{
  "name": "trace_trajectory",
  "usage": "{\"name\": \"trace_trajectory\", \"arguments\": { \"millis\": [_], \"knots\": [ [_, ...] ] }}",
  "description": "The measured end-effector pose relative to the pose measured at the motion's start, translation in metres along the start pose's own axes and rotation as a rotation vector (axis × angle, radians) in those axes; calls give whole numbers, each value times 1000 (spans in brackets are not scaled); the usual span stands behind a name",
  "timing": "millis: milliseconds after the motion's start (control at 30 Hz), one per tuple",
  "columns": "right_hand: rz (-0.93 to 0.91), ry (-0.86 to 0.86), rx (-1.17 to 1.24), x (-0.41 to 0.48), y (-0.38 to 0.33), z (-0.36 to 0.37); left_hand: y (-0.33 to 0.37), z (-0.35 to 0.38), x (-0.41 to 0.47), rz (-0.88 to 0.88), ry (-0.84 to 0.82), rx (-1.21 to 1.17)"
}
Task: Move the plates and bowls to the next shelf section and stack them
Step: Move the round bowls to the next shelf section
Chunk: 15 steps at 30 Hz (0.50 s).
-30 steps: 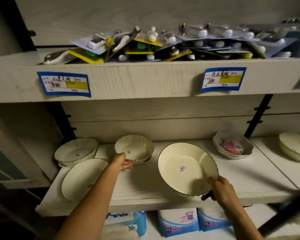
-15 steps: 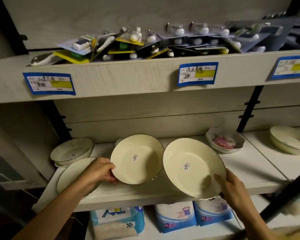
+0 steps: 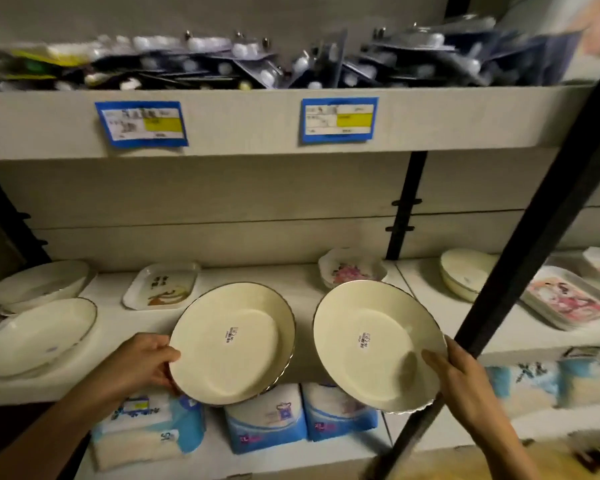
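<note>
the left hand (image 3: 142,363) grips the left rim of a cream bowl (image 3: 232,342), thumb on the inside edge, fingers behind. the right hand (image 3: 463,382) grips the lower right rim of a second cream bowl (image 3: 378,344) the same way. both bowls are tilted up toward the camera, side by side and just apart, held in front of the shelf (image 3: 302,282) edge; each has a small sticker in its well. a dark pole (image 3: 520,271) runs diagonally past the right hand.

below, on a lower shelf, sit blue and white soft packs (image 3: 267,420).

on the shelf to the left lies a cream plate (image 3: 39,336), and behind it another bowl (image 3: 39,284) resting on something flat. further back are a small rectangular dish (image 3: 161,285) with a printed picture and a floral dish (image 3: 352,270) near the black upright (image 3: 404,206).

right of that upright, in the next section, stand a stack of cream bowls (image 3: 465,273) and patterned trays (image 3: 565,299).

above, the upper shelf front carries two blue tags (image 3: 338,120), with blurred packaged goods (image 3: 257,60) piled on top.
</note>
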State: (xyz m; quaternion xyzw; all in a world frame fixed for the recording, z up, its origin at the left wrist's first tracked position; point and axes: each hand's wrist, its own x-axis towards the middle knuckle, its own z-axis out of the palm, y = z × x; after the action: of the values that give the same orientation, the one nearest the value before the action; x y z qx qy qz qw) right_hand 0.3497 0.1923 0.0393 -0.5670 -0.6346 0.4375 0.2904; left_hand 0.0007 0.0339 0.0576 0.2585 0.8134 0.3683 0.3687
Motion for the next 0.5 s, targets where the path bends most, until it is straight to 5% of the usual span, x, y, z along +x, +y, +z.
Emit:
{"name": "trace_trajectory", "arguments": {
  "millis": [500],
  "knots": [
    [47,-122,9,15,75,-158,54,152,-72,-27,-55,57]
  ]
}}
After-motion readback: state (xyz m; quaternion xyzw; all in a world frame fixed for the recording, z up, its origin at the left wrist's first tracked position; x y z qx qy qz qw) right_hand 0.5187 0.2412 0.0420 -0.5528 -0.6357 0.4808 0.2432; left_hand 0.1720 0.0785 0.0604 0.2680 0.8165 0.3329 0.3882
